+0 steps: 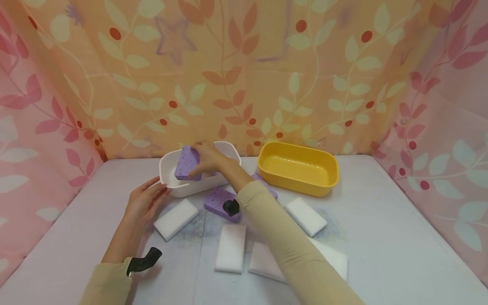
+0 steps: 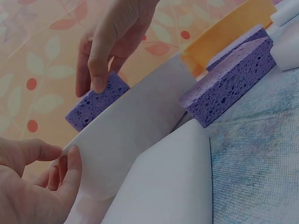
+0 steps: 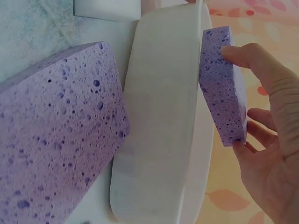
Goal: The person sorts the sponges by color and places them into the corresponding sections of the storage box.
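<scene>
My right hand [image 1: 210,159] grips a purple sponge [image 1: 187,163] over the white plastic tub [image 1: 225,149], partly below its rim. The right wrist view shows this sponge [image 3: 219,88] held between thumb and fingers. At the tub's near left corner, my left hand [image 1: 142,202] pinches the rim; thumb and fingertip meet on it in the left wrist view. A bit of purple also shows inside the tub under my right hand. Just in front of the tub lies another purple sponge [image 1: 218,201], with a further purple sponge [image 1: 267,185] partly hidden by my right forearm.
A yellow tub [image 1: 297,184] stands at the back right. On the table's front half lie several white sponge blocks, including one [image 1: 176,219] near my left hand, one [image 1: 230,249] in the middle and one [image 1: 306,216] to the right. A patterned curtain [image 1: 244,76] rises behind.
</scene>
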Demonstrator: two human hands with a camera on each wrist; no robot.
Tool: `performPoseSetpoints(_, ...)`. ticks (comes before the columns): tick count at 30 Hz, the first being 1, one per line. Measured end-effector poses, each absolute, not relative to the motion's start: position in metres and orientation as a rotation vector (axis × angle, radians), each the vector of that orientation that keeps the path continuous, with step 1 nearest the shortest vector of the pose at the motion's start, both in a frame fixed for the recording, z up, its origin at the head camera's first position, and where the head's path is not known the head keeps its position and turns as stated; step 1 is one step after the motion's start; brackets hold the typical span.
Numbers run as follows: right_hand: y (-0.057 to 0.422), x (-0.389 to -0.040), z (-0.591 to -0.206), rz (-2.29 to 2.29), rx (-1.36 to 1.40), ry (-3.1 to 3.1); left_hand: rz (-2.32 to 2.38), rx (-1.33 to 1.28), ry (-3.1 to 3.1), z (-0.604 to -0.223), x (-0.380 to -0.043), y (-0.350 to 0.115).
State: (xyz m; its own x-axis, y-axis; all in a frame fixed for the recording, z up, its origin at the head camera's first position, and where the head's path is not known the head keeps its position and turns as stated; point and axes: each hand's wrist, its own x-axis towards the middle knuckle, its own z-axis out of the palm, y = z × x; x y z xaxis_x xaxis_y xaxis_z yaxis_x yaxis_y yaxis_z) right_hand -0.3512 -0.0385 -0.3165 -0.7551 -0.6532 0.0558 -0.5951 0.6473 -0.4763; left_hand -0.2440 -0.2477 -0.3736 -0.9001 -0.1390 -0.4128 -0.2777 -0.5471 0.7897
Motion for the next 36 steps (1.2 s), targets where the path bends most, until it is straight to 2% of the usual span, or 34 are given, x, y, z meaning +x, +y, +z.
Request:
performPoseSetpoints(17,-0.047,-0.35,-0.325,-0.777,-0.978,2.727,2.583,-0.685,1.474,-0.375,-0.245,-0.248)
performPoseSetpoints(36,-0.012,-0.33,-0.323,-0.957,-1.021,2.715,2.579,-0.716,1.505,-0.377,-0.246,-0.247)
